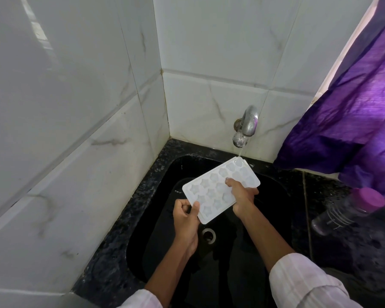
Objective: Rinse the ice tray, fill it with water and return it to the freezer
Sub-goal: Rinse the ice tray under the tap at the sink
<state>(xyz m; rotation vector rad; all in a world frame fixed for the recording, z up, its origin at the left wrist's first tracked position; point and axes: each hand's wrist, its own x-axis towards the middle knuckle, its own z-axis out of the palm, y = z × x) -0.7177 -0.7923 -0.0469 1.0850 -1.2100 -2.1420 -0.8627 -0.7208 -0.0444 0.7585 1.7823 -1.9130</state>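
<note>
You hold the tray (211, 192) over the sink (156, 241), cells facing up, with its far end tilted up toward the tap (246, 127). A thin stream of water (240, 151) falls from the tap onto the tray's far corner. The cells are star-shaped, set in rows; whether water stands in them I cannot tell.

Your left hand (185, 216) grips the tray's near corner, thumb on top and fingers curled below the rim. Your right hand (242, 196) clasps the right long edge, fingers curled over onto the cells and the palm beneath.

The drain (208, 235) lies in the sink floor, below the tray's near end and between your forearms. The sink is black, sunk into a dark speckled counter (120, 241) in a corner of white marbled tiles (76, 107).

To your right a dark bottle (347, 212) with a purple cap lies tilted on the counter, well apart from the tray. Above it hangs a purple curtain (353, 107). Pale sleeves (302, 283) cover your arms near the elbows.
</note>
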